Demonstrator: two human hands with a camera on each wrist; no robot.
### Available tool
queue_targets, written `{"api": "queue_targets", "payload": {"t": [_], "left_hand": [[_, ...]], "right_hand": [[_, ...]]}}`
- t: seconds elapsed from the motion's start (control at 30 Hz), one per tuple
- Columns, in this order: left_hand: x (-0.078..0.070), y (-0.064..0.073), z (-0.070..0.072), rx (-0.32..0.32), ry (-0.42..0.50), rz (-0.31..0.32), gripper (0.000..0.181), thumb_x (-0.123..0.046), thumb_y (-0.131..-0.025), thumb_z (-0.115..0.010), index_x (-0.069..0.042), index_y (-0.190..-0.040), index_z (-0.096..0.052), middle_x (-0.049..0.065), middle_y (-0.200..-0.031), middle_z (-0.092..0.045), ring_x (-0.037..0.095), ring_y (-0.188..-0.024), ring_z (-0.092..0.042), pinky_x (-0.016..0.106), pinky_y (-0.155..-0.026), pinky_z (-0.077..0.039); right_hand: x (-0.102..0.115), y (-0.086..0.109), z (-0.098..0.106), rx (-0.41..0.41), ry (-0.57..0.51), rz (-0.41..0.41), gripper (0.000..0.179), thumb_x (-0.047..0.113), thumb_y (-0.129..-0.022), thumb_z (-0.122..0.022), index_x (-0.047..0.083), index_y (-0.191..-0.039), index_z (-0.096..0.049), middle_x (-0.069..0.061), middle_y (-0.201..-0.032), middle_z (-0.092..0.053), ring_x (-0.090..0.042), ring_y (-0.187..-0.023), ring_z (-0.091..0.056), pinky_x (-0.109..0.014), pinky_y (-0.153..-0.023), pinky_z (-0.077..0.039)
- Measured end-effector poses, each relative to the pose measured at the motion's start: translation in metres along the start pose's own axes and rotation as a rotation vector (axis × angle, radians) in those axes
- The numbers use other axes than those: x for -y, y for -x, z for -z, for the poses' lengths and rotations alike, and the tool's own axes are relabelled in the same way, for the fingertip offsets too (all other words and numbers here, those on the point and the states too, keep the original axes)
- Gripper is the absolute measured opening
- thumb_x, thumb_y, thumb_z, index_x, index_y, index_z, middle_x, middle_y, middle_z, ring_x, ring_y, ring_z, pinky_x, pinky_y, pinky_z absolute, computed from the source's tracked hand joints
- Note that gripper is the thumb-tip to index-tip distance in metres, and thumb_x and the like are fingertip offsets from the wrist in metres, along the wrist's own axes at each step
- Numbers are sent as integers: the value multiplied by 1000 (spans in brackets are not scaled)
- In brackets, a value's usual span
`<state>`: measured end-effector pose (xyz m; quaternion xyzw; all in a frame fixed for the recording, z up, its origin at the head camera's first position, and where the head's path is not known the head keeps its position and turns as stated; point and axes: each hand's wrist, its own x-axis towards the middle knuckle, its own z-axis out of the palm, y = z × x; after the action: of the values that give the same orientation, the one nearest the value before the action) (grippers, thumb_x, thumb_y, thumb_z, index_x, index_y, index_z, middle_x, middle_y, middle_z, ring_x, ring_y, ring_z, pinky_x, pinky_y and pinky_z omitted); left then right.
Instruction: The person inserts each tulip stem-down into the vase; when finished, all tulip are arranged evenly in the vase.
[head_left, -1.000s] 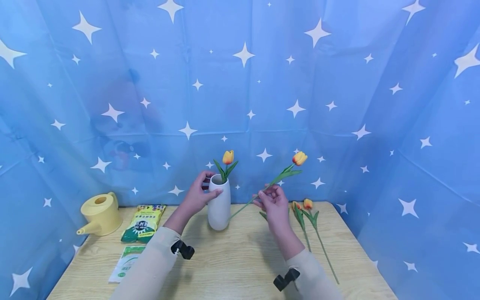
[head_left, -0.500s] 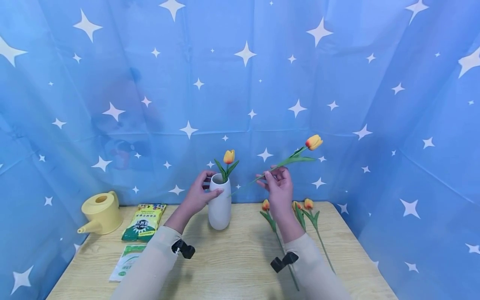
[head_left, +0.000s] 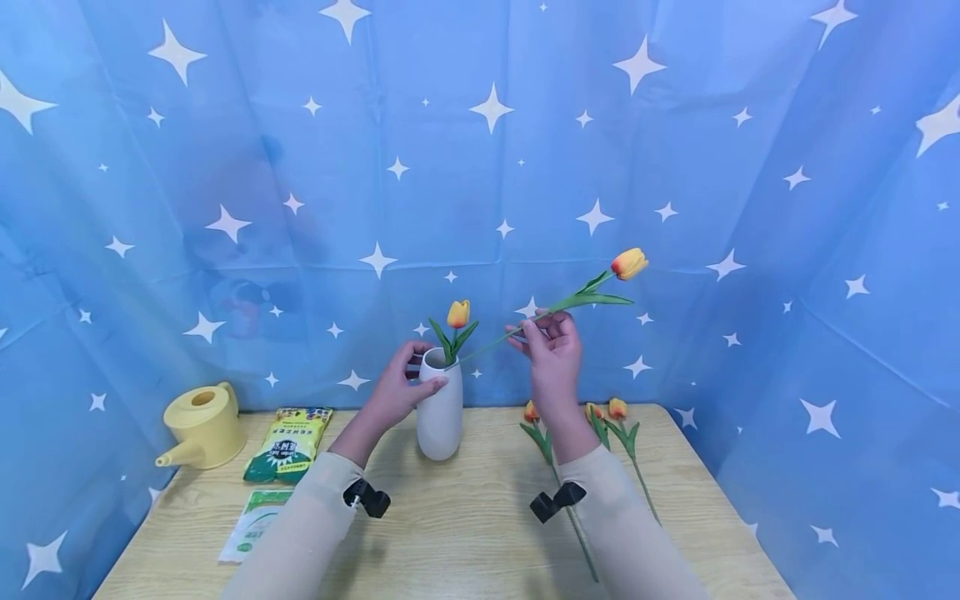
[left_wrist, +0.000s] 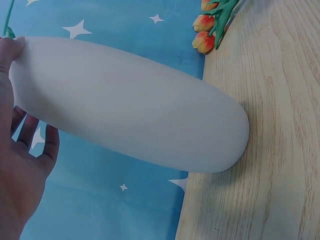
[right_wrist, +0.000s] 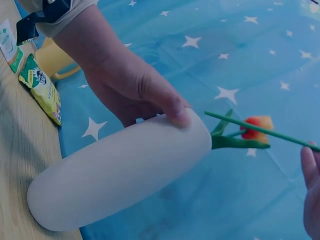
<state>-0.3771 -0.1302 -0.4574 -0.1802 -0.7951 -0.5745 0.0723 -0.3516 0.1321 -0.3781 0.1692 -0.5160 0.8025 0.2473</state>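
A white vase (head_left: pixel 439 421) stands upright on the wooden table, one yellow-orange tulip (head_left: pixel 458 314) rising from its mouth. My left hand (head_left: pixel 392 390) grips the vase near its rim, thumb on the near side and fingers behind. In my right hand (head_left: pixel 557 357) the green stem of a second tulip (head_left: pixel 628 264) is pinched between thumb and fingers. This tulip slants, bloom up to the right, with its stem's lower end by the vase mouth. The right wrist view shows that stem end (right_wrist: pixel 207 113) just off the rim, in front of the standing tulip.
Several more tulips (head_left: pixel 617 409) lie on the table (head_left: pixel 450 533) at the right, partly behind my right arm. To the left are a yellow watering can (head_left: pixel 202 429), a yellow-green bag (head_left: pixel 288 446) and a white-green packet (head_left: pixel 251 527). A blue starry curtain (head_left: pixel 337 208) hangs behind.
My right hand has risen with its tulip, bringing the stem's lower end from beside the vase's lower body up to its mouth. My left hand keeps its hold on the vase.
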Motion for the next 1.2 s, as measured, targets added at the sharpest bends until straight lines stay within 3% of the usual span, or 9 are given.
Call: {"api": "queue_targets", "payload": {"t": [0.17, 0.27, 0.37, 0.47, 0.6, 0.7, 0.87, 1.07, 1.2], "left_hand": [[0, 1, 0, -2, -7, 6, 59, -34, -99, -86, -20, -147, -56, 10, -142, -60, 38, -129, -61, 58, -100, -59], [1, 1, 0, 0, -13, 0, 58, -34, -100, -86, -20, -147, -56, 10, -142, -60, 38, -129, -61, 57, -100, -59], [2, 1, 0, 0, -20, -7, 59, -35, -100, -85, -19, -148, -55, 10, -141, -61, 38, -128, -62, 57, -100, -59], [4, 0, 0, -4, -22, -12, 59, -35, -99, -85, -19, -148, -55, 9, -141, -61, 37, -127, -63, 56, -99, -60], [4, -1, 0, -7, -19, -16, 59, -34, -99, -86, -19, -148, -55, 10, -141, -61, 38, -127, -63, 56, -99, -60], [3, -1, 0, -5, -14, -15, 59, -35, -99, -86, -19, -148, -56, 10, -141, -61, 38, -127, -63, 57, -99, -60], [3, -1, -1, -6, -11, -5, 59, -38, -99, -85, -21, -147, -56, 9, -140, -61, 37, -127, -63, 57, -96, -61], [3, -1, -1, -8, -14, -16, 60, -38, -100, -85, -19, -148, -56, 10, -140, -61, 37, -126, -63, 56, -97, -60], [2, 0, -1, -8, -16, -13, 61, -38, -99, -86, -20, -148, -55, 10, -141, -61, 37, -127, -62, 56, -100, -59]], "right_hand": [[-7, -5, -9, 7, 23, 12, 18, -5, -108, -67, -1, -124, -60, -12, -104, -73, -24, -94, -82, -43, -90, -66], [-12, -6, -14, 8, 39, 13, 18, -6, -107, -68, -3, -123, -59, -22, -107, -71, -25, -93, -82, -43, -88, -67], [-17, -6, -18, 34, 71, 6, 16, -4, -106, -70, -1, -120, -61, -32, -110, -68, -35, -97, -82, -43, -89, -67], [-21, -5, -23, 79, 129, -2, 17, -1, -107, -71, -6, -119, -62, -37, -112, -69, -49, -103, -78, -42, -89, -67], [-27, -2, -27, 128, 219, -31, 21, 2, -108, -70, -14, -120, -63, -34, -113, -74, -50, -102, -77, -38, -87, -67], [-30, 1, -30, 155, 271, -58, 19, 2, -109, -68, -13, -119, -66, -31, -112, -77, -44, -100, -78, -35, -87, -67], [-33, 4, -34, 187, 303, -77, 17, 4, -110, -68, -12, -118, -69, -29, -111, -78, -49, -102, -76, -32, -87, -66], [-38, 7, -39, 211, 381, -97, 14, 8, -108, -72, -5, -112, -75, -22, -105, -78, -41, -98, -77, -44, -89, -67], [-42, 8, -40, 242, 412, -78, 10, 6, -106, -74, -3, -112, -74, -19, -102, -77, -43, -96, -75, -49, -89, -66]]}}
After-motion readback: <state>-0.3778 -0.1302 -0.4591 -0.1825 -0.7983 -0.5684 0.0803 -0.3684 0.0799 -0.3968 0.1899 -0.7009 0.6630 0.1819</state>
